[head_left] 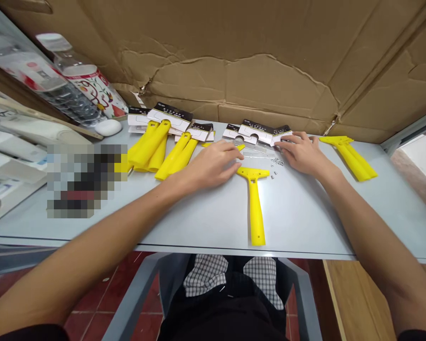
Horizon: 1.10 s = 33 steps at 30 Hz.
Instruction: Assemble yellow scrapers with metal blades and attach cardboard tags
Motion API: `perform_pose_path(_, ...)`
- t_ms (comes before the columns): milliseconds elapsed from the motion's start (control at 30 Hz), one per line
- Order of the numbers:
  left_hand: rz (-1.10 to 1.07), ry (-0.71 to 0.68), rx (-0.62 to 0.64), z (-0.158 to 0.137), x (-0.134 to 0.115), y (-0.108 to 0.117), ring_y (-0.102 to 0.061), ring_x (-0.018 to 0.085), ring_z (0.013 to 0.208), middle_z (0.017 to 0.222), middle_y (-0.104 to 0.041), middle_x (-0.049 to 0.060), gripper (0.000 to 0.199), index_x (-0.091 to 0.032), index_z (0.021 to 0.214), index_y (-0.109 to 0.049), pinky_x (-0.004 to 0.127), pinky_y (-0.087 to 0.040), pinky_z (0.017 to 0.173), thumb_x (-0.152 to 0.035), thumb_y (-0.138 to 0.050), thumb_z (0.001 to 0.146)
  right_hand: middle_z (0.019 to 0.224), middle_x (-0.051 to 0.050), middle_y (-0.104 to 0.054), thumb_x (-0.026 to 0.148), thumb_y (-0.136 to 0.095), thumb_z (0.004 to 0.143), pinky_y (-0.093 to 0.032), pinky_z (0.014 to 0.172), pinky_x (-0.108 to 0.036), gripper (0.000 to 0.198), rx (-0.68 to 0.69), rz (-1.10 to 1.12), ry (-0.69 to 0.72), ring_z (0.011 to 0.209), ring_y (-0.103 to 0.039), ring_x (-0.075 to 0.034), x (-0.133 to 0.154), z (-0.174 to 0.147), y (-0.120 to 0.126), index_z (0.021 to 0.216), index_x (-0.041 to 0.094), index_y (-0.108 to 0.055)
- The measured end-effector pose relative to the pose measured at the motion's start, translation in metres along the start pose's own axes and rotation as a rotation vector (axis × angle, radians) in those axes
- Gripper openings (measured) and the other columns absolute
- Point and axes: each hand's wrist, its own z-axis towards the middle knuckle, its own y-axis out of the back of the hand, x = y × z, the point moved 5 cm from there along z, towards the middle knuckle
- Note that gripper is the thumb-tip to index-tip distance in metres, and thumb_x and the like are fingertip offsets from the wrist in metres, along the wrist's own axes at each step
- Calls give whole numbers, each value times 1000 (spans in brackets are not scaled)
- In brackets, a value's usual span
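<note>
A yellow plastic scraper handle lies on the table in front of me, its wide head pointing away. My left hand rests just left of that head, fingers curved and thumb a little apart, with nothing visible in its grasp. Close to its fingertips is a thin, clear-looking strip. My right hand is open, palm down, its fingers over the right end of the printed cards. Small metal screws are scattered left of my right hand. What lies beneath both palms is hidden.
Several yellow scrapers with header cards are piled at the left. More yellow handles lie at the right. Plastic bottles, a white rounded object and a rack stand far left. A cardboard wall closes off the back.
</note>
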Motion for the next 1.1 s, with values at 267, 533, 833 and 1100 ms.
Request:
perform_pose_path(267, -19, 18, 133, -3, -11, -8, -71, 35, 124, 131, -77, 19, 47, -8, 132, -77, 53, -55, 112, -39, -49, 110, 153, -19, -66, 40, -42, 110, -46, 101, -68, 53, -101, 85, -6, 138, -54, -47, 4, -5, 15, 151, 21, -69)
perform_pose_path(533, -21, 57, 248, -5, -1, -6, -68, 38, 131, 140, -73, 21, 54, -10, 146, -69, 54, -54, 113, -45, -58, 107, 103, -14, -78, 30, -58, 98, -55, 90, -49, 33, -25, 252, 24, 98, -70, -32, 13, -24, 31, 115, 20, -85)
perform_pose_path(833, -56, 51, 252, -4, 4, -8, -70, 34, 131, 142, -75, 18, 45, -14, 143, -71, 51, -54, 111, -33, -57, 104, 129, -19, -74, 40, -48, 110, -45, 89, -54, 44, -72, 130, 13, 119, -61, -40, 31, -19, 6, 133, 20, -80)
perform_pose_path(1100, -43, 49, 230, -3, 5, -11, -72, 32, 128, 140, -77, 16, 41, -15, 138, -74, 46, -56, 106, -29, -58, 103, 127, -21, -74, 42, -46, 110, -38, 91, -55, 45, -132, 42, -64, 118, -56, -42, 45, -10, 4, 129, 22, -82)
